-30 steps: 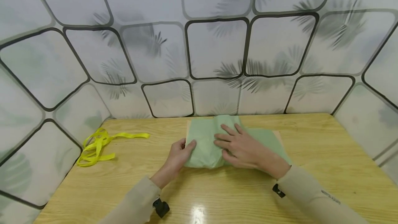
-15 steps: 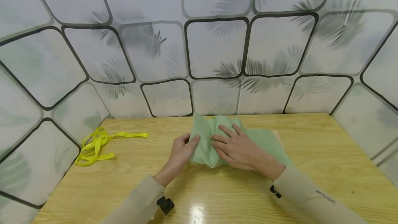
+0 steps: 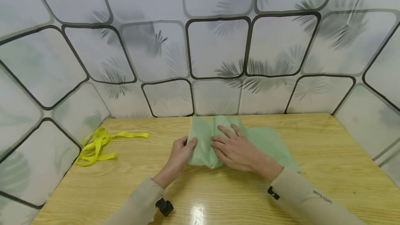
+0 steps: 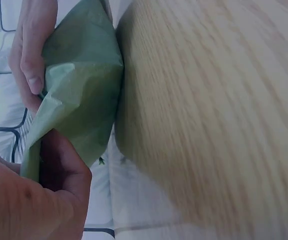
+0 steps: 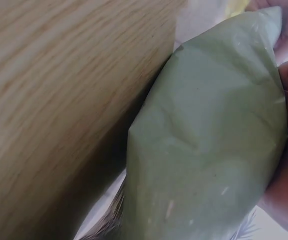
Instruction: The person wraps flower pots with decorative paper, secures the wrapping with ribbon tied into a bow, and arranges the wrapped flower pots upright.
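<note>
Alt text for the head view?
A person's left hand pinches the left edge of a crinkled pale-green sheet on a light wood-grain table, while the right hand rests spread on top. A tangled flat yellow ribbon lies to the left.

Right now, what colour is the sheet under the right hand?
Pale green; the sheet shows best in the head view.
</note>
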The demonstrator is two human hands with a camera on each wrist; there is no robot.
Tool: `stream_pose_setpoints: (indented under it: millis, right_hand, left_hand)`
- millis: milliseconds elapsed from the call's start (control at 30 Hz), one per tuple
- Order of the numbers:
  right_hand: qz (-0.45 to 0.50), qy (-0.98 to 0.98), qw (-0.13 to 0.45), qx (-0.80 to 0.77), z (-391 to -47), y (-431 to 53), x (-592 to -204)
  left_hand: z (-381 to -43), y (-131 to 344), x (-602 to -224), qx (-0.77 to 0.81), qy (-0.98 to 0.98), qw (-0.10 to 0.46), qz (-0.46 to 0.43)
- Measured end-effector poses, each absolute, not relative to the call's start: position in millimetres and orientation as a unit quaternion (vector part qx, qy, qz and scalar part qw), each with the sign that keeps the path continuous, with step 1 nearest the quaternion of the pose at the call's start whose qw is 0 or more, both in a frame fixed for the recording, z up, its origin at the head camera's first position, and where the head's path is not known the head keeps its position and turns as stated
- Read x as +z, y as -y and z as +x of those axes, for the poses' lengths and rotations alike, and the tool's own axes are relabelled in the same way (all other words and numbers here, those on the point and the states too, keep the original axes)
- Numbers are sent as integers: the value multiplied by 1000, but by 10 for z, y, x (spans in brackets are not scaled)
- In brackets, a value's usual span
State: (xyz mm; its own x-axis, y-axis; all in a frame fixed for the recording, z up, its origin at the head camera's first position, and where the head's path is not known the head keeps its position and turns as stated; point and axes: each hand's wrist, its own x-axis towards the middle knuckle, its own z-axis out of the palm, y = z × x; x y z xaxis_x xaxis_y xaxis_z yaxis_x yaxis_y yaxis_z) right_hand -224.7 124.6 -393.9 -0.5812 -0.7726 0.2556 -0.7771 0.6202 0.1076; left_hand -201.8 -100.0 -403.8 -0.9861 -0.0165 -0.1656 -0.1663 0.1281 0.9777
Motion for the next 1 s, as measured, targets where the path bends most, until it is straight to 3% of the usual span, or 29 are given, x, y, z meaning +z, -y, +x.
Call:
stream_pose_setpoints:
  millis: [267, 700, 1000]
  right_hand:
    - [415, 896, 136, 79, -2226, -1283, -3932]
    - [450, 857, 232, 94, -2223, -1516, -3930]
    - [441, 874, 203, 36, -2181, -1499, -3975]
  left_hand:
    - [-1995, 1073, -4129, 640, -761, 75, -81]
    - [-2021, 1145, -4203, 636, -759, 94, -103]
    - [-2004, 1174, -4212, 631, -762, 103, -106]
